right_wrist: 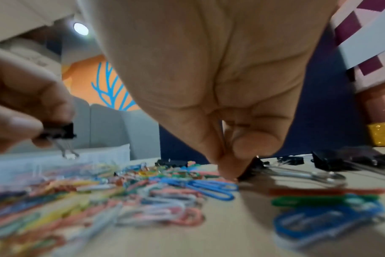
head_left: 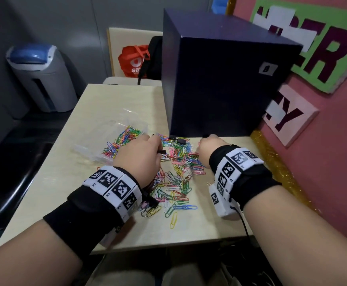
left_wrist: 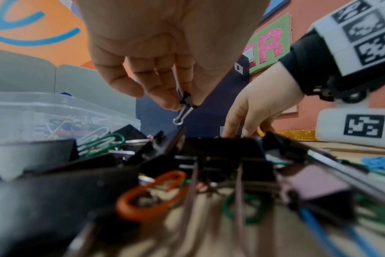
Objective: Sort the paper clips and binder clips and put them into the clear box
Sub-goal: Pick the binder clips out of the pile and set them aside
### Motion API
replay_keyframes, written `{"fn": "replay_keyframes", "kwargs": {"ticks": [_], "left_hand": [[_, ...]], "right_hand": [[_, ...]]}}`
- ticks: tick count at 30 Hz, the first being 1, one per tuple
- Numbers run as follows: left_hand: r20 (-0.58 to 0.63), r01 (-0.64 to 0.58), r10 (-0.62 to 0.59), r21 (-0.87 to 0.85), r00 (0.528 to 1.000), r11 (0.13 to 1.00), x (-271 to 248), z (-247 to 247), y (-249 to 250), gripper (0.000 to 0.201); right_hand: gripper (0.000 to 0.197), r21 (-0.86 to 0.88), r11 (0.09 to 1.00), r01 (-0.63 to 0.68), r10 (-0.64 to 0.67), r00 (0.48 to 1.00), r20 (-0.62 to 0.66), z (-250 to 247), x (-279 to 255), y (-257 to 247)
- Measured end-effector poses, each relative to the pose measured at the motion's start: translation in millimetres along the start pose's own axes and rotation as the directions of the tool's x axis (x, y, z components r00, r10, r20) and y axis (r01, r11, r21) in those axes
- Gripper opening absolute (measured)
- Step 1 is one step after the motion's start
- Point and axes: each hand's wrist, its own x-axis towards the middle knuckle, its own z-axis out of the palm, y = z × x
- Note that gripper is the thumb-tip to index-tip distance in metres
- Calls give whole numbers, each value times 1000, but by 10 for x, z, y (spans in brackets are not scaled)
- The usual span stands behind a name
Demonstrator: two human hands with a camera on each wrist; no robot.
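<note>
The left hand pinches a small black binder clip between thumb and fingers, its wire handle hanging down above the loose coloured paper clips spread on the counter. The right hand reaches down with its fingers closing on another black binder clip lying on the counter at the foot of the dark blue box. The clear box, already holding paper clips, stands just beyond the left fingers.
</note>
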Motion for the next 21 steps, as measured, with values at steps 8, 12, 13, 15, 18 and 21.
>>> {"fn": "replay_keyframes", "kwargs": {"ticks": [8, 12, 13, 15, 18, 21], "left_hand": [[16, 5, -5, -5, 1000, 1000, 0, -14, 9, 18], [28, 4, -4, -14, 1000, 1000, 1, -25, 20, 18], [30, 4, -3, -14, 1000, 1000, -1, -27, 18, 18], [33, 3, -2, -12, 999, 1000, -3, -27, 16, 18], [29, 3, -3, -11, 1000, 1000, -3, -27, 16, 17], [21, 4, -4, -21, 1000, 1000, 0, -22, 7, 17]], "right_hand": [[38, 282, 955, 95, -59, 989, -135, 4, -78, -67], [33, 171, 985, -31, 34, 999, -16, -22, -156, 132], [33, 110, 992, -56, 53, 998, 36, -11, -167, 168], [35, 41, 997, -65, 60, 992, 111, 20, -182, 188], [38, -21, 1000, 4, -1, 990, 144, 77, -169, 114], [30, 124, 991, 54, -53, 999, -14, 123, -143, -18]]}}
